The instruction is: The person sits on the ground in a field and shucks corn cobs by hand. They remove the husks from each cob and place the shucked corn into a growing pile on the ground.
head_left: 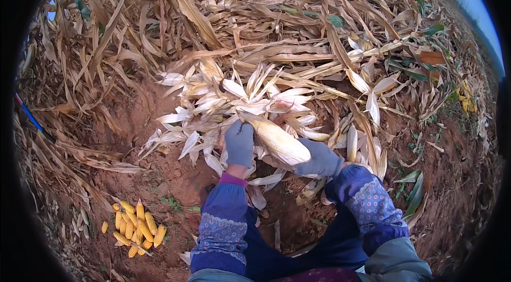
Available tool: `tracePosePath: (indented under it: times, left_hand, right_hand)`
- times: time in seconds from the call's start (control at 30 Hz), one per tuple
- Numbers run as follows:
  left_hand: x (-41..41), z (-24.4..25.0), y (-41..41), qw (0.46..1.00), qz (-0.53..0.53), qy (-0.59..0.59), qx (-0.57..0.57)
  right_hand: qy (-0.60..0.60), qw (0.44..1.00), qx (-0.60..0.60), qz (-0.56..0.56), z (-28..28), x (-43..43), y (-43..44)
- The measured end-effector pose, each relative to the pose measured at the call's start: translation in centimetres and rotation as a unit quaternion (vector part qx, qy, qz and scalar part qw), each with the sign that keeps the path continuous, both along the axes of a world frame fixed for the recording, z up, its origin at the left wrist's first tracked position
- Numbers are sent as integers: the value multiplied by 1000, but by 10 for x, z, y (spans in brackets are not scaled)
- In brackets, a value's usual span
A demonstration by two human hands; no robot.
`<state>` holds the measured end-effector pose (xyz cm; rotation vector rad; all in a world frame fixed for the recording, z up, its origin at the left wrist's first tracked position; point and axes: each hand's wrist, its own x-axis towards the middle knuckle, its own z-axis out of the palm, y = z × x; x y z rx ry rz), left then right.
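An ear of corn in its pale husk (281, 142) lies slantwise between my two gloved hands. My left hand (239, 140), in a grey glove, is closed on the silk end of the husk at the ear's upper left. My right hand (319, 158), also gloved in grey, grips the lower right end of the ear. Behind and under the ear spreads a heap of peeled-off white husks (255, 98). A pile of bare yellow corn cobs (137, 228) rests on the soil to the lower left.
Dry corn stalks and leaves (271, 34) cover the ground ahead. Taller dry stalks (115, 30) stand at the upper left. More yellow ears (467, 100) lie far right. A blue rod-like thing (34, 120) shows at the left edge. Reddish soil (171, 180) surrounds my legs.
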<state>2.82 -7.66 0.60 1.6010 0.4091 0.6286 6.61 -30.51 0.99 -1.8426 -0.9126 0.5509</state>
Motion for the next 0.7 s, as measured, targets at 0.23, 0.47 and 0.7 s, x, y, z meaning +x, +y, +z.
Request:
tracePosePath:
  times: [0.23, 0.47, 0.7]
  left_hand:
    - [3, 13, -12, 878, 86, -114, -456]
    - [13, -28, 5, 852, 37, -87, -514]
    - [13, -27, -23, 862, -68, -111, -489]
  right_hand:
    - [-21, 999, 46, 3, -2, 3, 30]
    - [19, 984, 149, -95, -20, 9, 61]
    - [-39, 944, 170, -280, -4, 20, 73]
